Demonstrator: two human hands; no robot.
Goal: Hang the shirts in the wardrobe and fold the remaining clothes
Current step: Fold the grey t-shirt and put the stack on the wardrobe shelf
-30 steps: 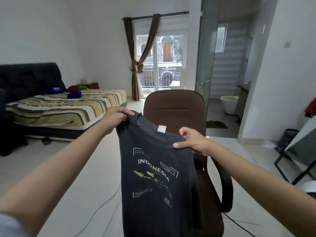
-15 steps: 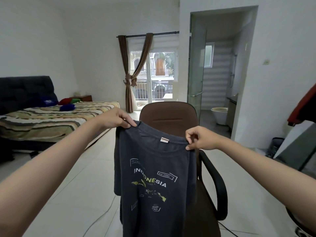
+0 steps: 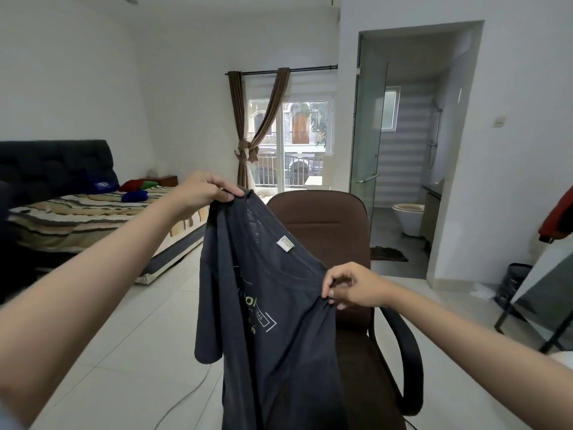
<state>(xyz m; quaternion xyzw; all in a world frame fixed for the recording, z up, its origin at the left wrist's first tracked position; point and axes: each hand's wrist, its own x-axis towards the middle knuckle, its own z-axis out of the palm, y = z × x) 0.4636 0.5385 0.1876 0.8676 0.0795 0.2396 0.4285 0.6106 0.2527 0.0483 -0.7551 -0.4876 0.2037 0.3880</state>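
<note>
A dark grey T-shirt (image 3: pixel 273 352) with a white and green print and a small neck label hangs in front of me, tilted. My left hand (image 3: pixel 204 189) pinches one shoulder, held high. My right hand (image 3: pixel 350 287) pinches the other shoulder, lower and closer to me. The shirt drapes down over the front of a brown office chair (image 3: pixel 328 225). No wardrobe or hanger shows.
A bed (image 3: pixel 93 215) with a striped cover and coloured clothes stands at the left. A glass door opens to a bathroom with a toilet (image 3: pixel 409 217) at the right. A red garment (image 3: pixel 558 218) and a dark stand sit at the far right. A cable lies on the tiled floor.
The shirt has tilted: my left hand rose while my right hand dropped and came nearer. The print has folded partly out of sight. My view has lifted toward the ceiling.
</note>
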